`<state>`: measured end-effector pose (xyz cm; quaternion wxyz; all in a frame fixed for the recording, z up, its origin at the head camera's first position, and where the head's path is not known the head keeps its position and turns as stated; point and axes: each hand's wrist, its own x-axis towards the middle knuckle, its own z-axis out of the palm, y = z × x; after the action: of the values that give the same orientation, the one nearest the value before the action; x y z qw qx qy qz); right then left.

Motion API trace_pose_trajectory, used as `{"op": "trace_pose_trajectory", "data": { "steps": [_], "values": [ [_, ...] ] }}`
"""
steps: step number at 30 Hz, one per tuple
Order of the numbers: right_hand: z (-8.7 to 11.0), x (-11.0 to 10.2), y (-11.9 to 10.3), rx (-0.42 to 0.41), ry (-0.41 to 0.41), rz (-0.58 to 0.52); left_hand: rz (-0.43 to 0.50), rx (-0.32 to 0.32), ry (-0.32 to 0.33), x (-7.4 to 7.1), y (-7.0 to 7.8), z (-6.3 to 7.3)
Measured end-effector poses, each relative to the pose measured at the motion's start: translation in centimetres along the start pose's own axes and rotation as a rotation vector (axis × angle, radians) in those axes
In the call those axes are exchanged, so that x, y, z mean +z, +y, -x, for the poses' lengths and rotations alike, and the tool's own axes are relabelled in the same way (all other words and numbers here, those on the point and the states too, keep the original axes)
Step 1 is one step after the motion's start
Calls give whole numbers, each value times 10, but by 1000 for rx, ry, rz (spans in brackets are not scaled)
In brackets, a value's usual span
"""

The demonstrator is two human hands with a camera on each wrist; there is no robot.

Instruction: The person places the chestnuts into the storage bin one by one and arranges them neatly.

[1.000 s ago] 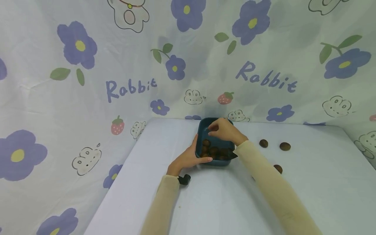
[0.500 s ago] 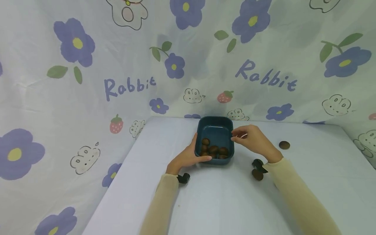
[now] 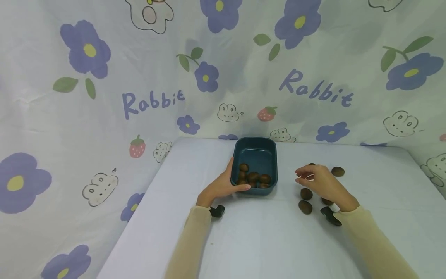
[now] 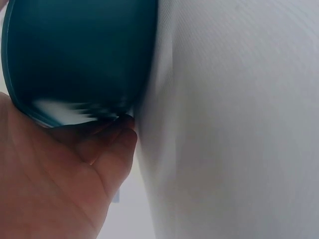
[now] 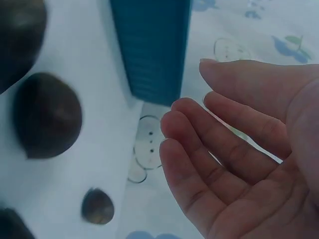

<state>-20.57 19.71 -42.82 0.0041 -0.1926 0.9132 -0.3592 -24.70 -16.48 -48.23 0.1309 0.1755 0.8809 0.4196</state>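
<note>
A dark teal plastic box (image 3: 256, 154) stands toward the back of the table, with several brown chestnuts (image 3: 253, 177) gathered at its near end. My left hand (image 3: 222, 185) grips the box's near left corner, thumb along the front wall and fingers at the left side. In the left wrist view the fingers bend against the teal wall (image 4: 79, 50). Right of the box, my right hand (image 3: 322, 184) hovers among loose chestnuts, fingers loosely bent. Its palm (image 5: 259, 204) shows nothing held in the right wrist view. Two loose chestnuts (image 3: 305, 207) lie just below it.
Another chestnut (image 3: 338, 171) lies beyond the right hand, and one (image 3: 327, 201) is partly hidden under the wrist. A printed cloth (image 3: 228, 89) with flowers and rabbits hangs behind the white tabletop (image 3: 265, 240). Black wrist cameras (image 3: 217, 211) sit at both wrists.
My right hand has moved from over the box, out past its right rim, to the loose chestnuts on the right. The left hand and the box have stayed in place.
</note>
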Motion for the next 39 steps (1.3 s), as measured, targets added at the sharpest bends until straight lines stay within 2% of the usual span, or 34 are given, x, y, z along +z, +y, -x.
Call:
{"op": "trace_pose_trajectory", "data": {
  "steps": [11,16,22,33,39],
  "values": [
    [16,2,17,-11,-44,26,1,33,17,2,-1,-2],
    [17,1,22,1,-103,41,-4,10,15,3,-3,-2],
    [19,3,27,15,-163,42,11,39,23,3,-4,-2],
    [19,5,28,69,-169,62,8,11,17,2,-1,-2],
    [19,7,29,66,-181,51,11,-5,22,2,-2,-1]
  ]
}}
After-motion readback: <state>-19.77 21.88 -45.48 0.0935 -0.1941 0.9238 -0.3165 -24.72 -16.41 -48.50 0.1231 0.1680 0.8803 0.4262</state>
